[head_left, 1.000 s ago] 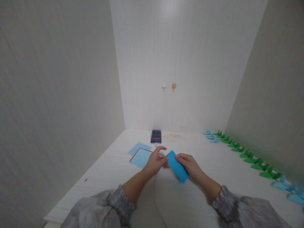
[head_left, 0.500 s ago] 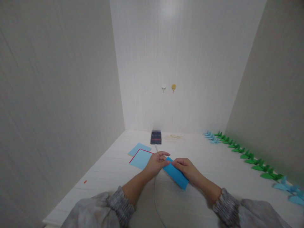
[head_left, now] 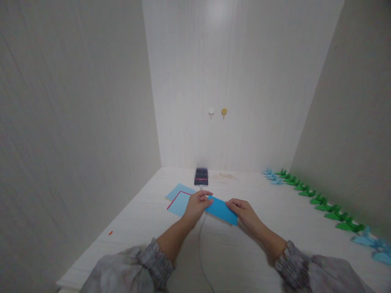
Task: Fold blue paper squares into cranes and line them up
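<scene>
A: Start at the left. What's there?

B: A small red scrap (head_left: 110, 233) alone on the table (head_left: 143, 219), near its left edge. Further in, a stack of pale blue sheets (head_left: 180, 199), one with a red edge showing, lies flat just left of the hands, probably kept within reach as stock.

A: And the hands?

B: The left hand (head_left: 197, 205) pinches the left end of a blue paper (head_left: 220, 209), fingers curled narrow with the thumb on top. The right hand (head_left: 244, 211) grips the right end the same way, fingers closed on the edge. The paper is a folded strip lying low over the table's middle between the two hands; I'd say each end is held to keep it taut and the edges lined up.

A: Anything behind?

B: A phone (head_left: 200, 176) stands propped by the back wall, screen facing the person, a cable (head_left: 200, 244) running from it toward the body. The screen is blurred, so no writing can be read. Two hooks (head_left: 217, 112) are on the wall above.

A: The right side?

B: A row of folded figures (head_left: 317, 201), blue ones at both ends and green between, lined along the right wall, seemingly set out of the way. No labels or brands can be made out anywhere.
</scene>
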A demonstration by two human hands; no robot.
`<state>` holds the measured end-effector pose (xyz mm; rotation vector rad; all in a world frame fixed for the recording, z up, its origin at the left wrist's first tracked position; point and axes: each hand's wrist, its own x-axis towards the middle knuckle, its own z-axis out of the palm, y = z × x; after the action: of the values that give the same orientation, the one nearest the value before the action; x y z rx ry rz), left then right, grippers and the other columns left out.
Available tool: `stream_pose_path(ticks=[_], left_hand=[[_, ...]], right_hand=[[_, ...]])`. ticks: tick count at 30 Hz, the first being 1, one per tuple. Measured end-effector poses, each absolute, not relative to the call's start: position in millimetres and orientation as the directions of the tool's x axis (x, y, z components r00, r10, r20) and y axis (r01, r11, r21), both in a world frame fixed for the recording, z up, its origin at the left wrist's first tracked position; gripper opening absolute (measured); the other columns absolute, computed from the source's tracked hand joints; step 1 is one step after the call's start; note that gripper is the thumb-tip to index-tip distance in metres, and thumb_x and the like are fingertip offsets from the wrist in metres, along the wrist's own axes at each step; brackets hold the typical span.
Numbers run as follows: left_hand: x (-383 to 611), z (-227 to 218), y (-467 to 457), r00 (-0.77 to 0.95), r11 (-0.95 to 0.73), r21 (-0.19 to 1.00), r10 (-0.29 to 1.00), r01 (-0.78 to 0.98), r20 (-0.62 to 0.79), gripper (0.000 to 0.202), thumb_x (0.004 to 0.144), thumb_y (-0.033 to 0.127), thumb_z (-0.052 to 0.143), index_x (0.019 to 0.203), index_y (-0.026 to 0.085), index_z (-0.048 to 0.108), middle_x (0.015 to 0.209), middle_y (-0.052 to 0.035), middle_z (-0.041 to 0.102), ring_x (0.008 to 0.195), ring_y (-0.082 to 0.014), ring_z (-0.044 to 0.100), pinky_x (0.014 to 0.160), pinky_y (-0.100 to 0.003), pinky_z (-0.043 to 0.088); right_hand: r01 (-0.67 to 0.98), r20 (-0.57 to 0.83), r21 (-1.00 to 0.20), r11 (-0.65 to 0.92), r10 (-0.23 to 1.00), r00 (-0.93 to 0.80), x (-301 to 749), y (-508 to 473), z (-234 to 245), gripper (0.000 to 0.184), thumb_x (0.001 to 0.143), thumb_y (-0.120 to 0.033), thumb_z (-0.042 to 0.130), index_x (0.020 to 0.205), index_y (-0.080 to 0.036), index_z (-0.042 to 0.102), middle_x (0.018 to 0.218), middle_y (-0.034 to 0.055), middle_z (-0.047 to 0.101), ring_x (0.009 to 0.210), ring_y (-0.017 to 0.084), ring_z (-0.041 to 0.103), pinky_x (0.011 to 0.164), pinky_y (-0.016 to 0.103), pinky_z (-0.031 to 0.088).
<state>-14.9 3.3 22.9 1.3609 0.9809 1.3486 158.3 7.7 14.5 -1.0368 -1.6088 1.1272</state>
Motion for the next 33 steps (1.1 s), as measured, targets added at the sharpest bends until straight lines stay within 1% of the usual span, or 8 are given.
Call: stream_pose_path(ticks=[2,4,7,11,14,23,28,33], left_hand=[[-14.6,22.9,1.6,0.122,-0.168,0.985,0.977,-0.048,0.173,0.028,0.055,0.027,0.063,0.077,0.011,0.057,0.043,0.0074,0.036,0.040,-0.0032,0.031,0.043,-0.017,0.024],[-14.2,22.0,-0.4,0.174,-0.117,0.993,0.977,-0.020,0.119,0.028,0.054,0.030,0.063,0.075,0.012,0.056,0.045,0.0056,0.042,0.041,-0.0043,0.035,0.044,-0.018,0.026],[-13.4,20.6,-3.2,0.225,-0.128,0.990,0.968,0.054,0.113,0.030,0.053,0.036,0.064,0.070,0.012,0.057,0.052,0.0020,0.050,0.046,-0.0066,0.041,0.047,-0.019,0.030],[-12.5,20.4,-5.4,0.270,-0.150,0.977,0.957,0.154,0.105,0.031,0.054,0.040,0.062,0.068,0.013,0.059,0.055,0.0005,0.053,0.050,-0.0086,0.043,0.049,-0.020,0.032],[-12.2,20.6,-5.3,0.255,-0.174,0.967,0.959,0.187,0.123,0.031,0.055,0.041,0.061,0.068,0.012,0.059,0.057,-0.0002,0.054,0.052,-0.0097,0.045,0.051,-0.021,0.033],[-12.7,19.1,-3.4,0.211,-0.210,0.954,0.964,0.215,0.164,0.032,0.055,0.042,0.060,0.068,0.012,0.060,0.057,-0.0003,0.055,0.054,-0.0101,0.046,0.054,-0.022,0.034],[-12.5,18.5,-3.8,0.225,-0.174,0.969,0.965,0.177,0.132,0.032,0.055,0.041,0.061,0.068,0.012,0.060,0.056,-0.0002,0.055,0.052,-0.0094,0.045,0.051,-0.021,0.033],[-13.3,19.8,-3.4,0.213,-0.205,0.953,0.964,0.224,0.157,0.029,0.054,0.038,0.063,0.068,0.012,0.060,0.059,-0.0011,0.056,0.054,-0.0104,0.047,0.052,-0.021,0.034]], right_hand=[[0.125,0.170,-0.970,0.211,0.947,-0.274,157.8,5.6,16.7,0.029,0.065,-0.040,0.053,0.053,-0.013,0.052,0.046,-0.0036,0.043,0.045,0.008,0.036,0.043,0.020,0.027],[0.112,0.147,-0.975,0.190,0.938,-0.313,156.9,3.1,18.3,0.029,0.064,-0.040,0.054,0.053,-0.013,0.052,0.045,-0.0043,0.041,0.044,0.007,0.035,0.042,0.020,0.026],[0.106,0.141,-0.975,0.194,0.916,-0.377,155.4,-0.3,20.0,0.028,0.064,-0.039,0.054,0.054,-0.013,0.053,0.045,-0.0045,0.042,0.043,0.007,0.034,0.043,0.020,0.025],[0.123,0.104,-0.978,0.166,0.910,-0.400,153.6,-2.7,20.9,0.030,0.064,-0.041,0.055,0.052,-0.013,0.052,0.044,-0.0044,0.042,0.042,0.006,0.034,0.042,0.020,0.025],[0.124,0.103,-0.979,0.160,0.921,-0.376,153.2,-1.6,19.6,0.032,0.063,-0.042,0.055,0.051,-0.013,0.052,0.044,-0.0040,0.043,0.042,0.007,0.035,0.041,0.020,0.026],[0.141,0.147,-0.970,0.199,0.938,-0.315,156.0,4.5,12.1,0.027,0.063,-0.040,0.057,0.056,-0.014,0.054,0.048,-0.0029,0.047,0.045,0.008,0.039,0.043,0.020,0.030],[0.138,0.157,-0.968,0.209,0.936,-0.314,155.5,2.8,13.6,0.029,0.063,-0.041,0.056,0.054,-0.014,0.053,0.047,-0.0038,0.045,0.045,0.007,0.038,0.043,0.020,0.029],[0.095,0.122,-0.982,0.164,0.930,-0.347,155.3,2.3,15.9,0.030,0.061,-0.041,0.058,0.054,-0.013,0.053,0.044,-0.0044,0.044,0.042,0.006,0.035,0.042,0.020,0.027]])
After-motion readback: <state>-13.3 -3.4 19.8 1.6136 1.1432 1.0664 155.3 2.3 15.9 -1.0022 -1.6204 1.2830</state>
